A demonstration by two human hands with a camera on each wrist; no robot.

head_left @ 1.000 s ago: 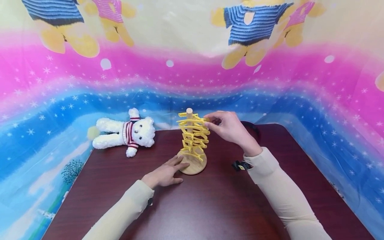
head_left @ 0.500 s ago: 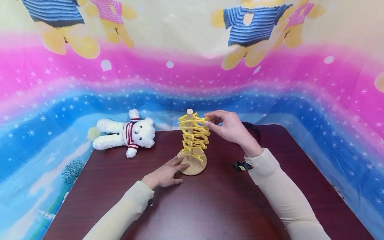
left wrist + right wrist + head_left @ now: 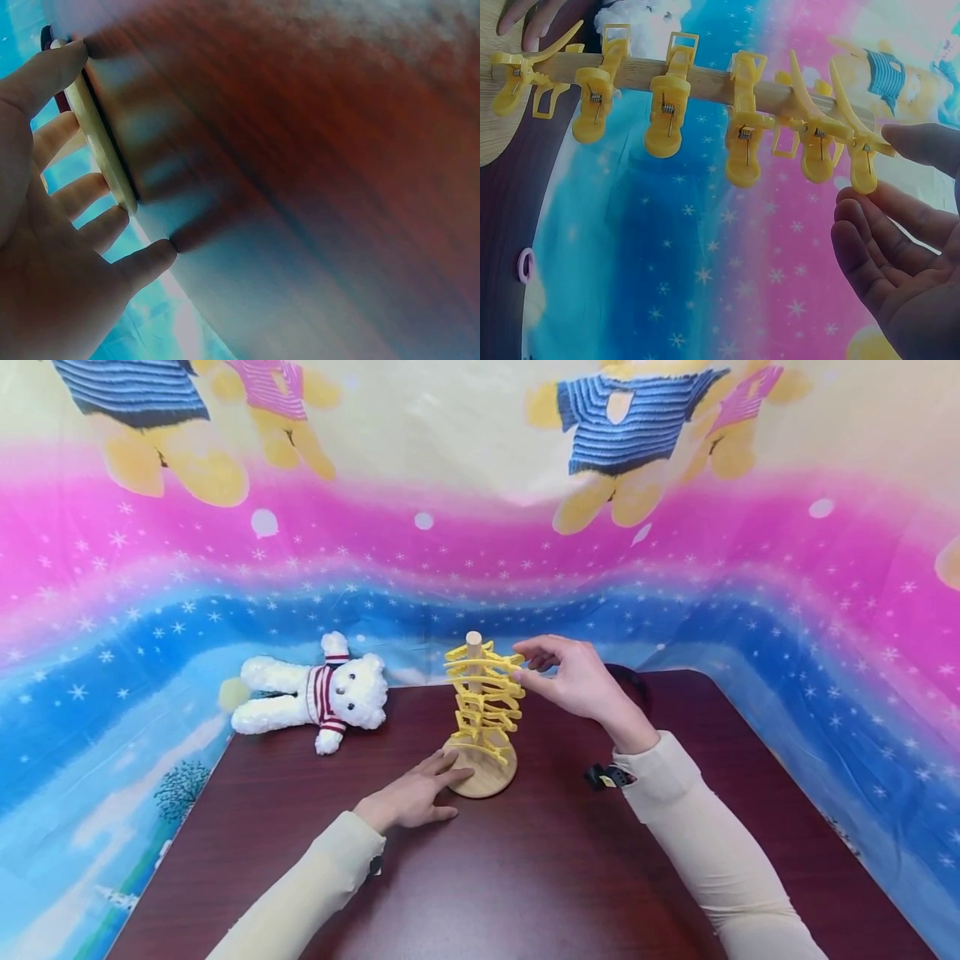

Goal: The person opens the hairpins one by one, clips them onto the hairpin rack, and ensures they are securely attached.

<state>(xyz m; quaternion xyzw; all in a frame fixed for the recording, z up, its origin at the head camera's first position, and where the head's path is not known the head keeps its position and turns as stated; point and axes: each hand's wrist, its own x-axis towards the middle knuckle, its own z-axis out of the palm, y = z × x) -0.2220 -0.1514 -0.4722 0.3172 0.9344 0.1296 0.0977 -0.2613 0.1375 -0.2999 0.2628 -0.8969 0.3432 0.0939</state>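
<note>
A wooden post [image 3: 474, 642] stands upright on a round wooden base [image 3: 487, 779], with several yellow spring clips [image 3: 487, 717] clamped along it. My right hand [image 3: 573, 677] is at the topmost clip [image 3: 865, 166]. In the right wrist view, its thumb and index finger lie on either side of that clip's handles, spread apart and not squeezing them. Whether both fingertips still touch the clip is hard to tell. My left hand [image 3: 411, 793] rests flat with spread fingers, some fingertips on the base's left edge and the thumb on the table.
A white plush bear [image 3: 322, 689] in a striped sweater lies at the back left of the dark table [image 3: 525, 868]. Behind my right wrist shows part of a dark round object [image 3: 628, 683]. A printed curtain [image 3: 480, 560] closes off the back and sides.
The thumb and index finger of my right hand have parted slightly at the topmost clip, whose end now shows more between them. My left hand and the base have stayed in place.
</note>
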